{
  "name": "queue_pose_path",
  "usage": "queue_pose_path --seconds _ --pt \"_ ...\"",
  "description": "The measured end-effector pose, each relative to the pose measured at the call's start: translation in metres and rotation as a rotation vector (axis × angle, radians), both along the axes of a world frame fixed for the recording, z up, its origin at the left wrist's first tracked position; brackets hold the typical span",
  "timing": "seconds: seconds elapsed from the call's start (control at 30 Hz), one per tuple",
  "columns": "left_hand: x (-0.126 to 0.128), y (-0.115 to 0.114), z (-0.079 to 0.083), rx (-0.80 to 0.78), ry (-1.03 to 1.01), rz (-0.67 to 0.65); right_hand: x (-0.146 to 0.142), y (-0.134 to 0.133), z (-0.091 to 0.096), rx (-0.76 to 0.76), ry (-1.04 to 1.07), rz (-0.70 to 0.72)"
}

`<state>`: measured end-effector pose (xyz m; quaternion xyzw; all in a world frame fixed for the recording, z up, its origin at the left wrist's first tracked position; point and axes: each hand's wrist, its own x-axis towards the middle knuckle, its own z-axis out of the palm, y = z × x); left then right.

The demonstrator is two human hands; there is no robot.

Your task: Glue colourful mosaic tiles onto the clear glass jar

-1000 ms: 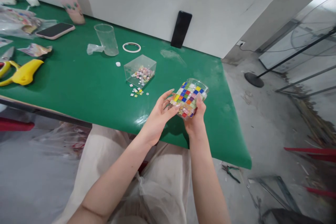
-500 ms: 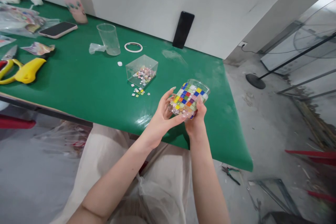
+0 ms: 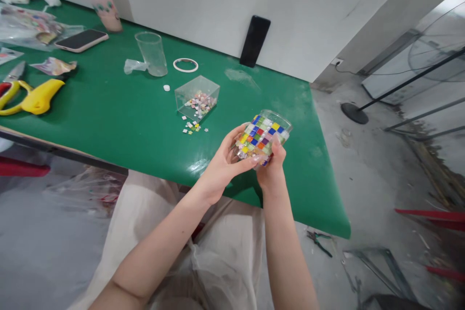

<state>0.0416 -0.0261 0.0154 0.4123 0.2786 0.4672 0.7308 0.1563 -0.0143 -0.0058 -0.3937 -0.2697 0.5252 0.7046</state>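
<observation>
A clear tumbler covered with coloured mosaic tiles (image 3: pixel 262 133) was held tilted above the near right part of the green table (image 3: pixel 127 121), its bare rim turned up and to the right. It was clasped between both hands: its lower end was cupped by the left hand (image 3: pixel 222 167), with the thumb laid across near the base, and its right side was gripped by the right hand (image 3: pixel 271 167), whose thumb was pressed on the tiles; the rest of that hand's fingers were hidden. Small pieces were contained in a clear box (image 3: pixel 183 96), and a few loose pieces (image 3: pixel 191 127) were scattered just in front of it. Behind these, a white ring (image 3: pixel 185 70) and a plain clear cup (image 3: pixel 152 55) were placed, and a dark phone (image 3: pixel 255 41) was propped against the wall (image 3: pixel 203 5). Yellow-handled scissors (image 3: pixel 39 98) were seen at the far left.
</observation>
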Motion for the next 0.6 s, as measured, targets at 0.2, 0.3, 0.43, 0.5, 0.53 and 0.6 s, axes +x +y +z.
queue_pose_path --seconds 0.2,0.3,0.43,0.5,0.53,0.6 --pt "0.0 0.0002 -0.0022 -0.005 -0.015 -0.014 0.0012 0.0012 -0.004 0.003 -0.016 -0.013" --pt "-0.0002 0.0004 -0.0022 -0.012 -0.02 -0.019 0.0019 0.0012 -0.0053 0.014 -0.045 -0.011" --pt "-0.0002 0.001 -0.0031 -0.018 -0.044 -0.025 0.0025 0.0004 -0.0055 0.016 -0.057 0.002" --pt "0.0002 0.0014 -0.0045 -0.019 -0.06 -0.031 0.0029 0.0003 -0.0058 0.016 -0.068 0.007" --pt "0.0004 0.0017 -0.0053 -0.024 -0.066 -0.034 0.0029 0.0004 -0.0061 0.014 -0.075 0.009" --pt "0.0005 0.0022 -0.0063 -0.037 -0.075 -0.037 0.0027 0.001 -0.007 0.004 -0.088 0.007"
